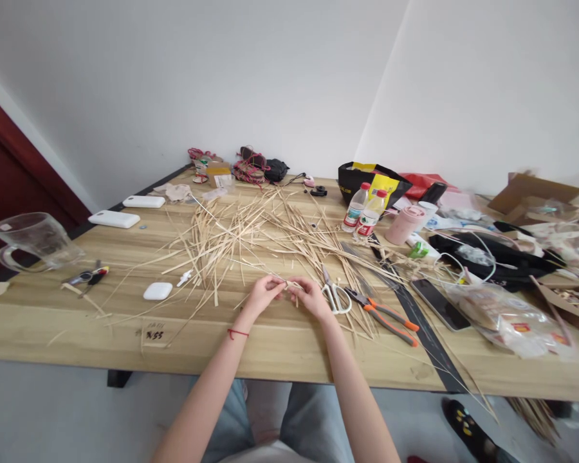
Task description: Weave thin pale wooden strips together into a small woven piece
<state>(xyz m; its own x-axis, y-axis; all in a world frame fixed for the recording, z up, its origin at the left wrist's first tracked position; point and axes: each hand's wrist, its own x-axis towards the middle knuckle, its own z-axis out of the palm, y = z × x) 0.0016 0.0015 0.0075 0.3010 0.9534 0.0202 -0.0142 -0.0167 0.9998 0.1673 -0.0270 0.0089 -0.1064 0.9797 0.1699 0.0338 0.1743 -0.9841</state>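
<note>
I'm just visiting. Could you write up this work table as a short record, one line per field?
Left grip: bare fingers closed on a thin pale strip
Right grip: closed on the same strip, close to the left
Right of the grips: white-handled scissors, then orange-handled pliers
Beyond the grips: loose heap of pale strips
Table's left side: glass mug, small white case
Table's right side: phone, two red-capped bottles

Through the head camera I see the left hand (261, 296) and right hand (313, 298) pinching a small pale strip (289, 285) between them over the wooden table (284, 357); white-handled scissors (338, 301) lie just beside the right hand, orange-handled pliers (388, 316) farther right, and a tangled heap of strips (241, 225) spreads beyond
</note>
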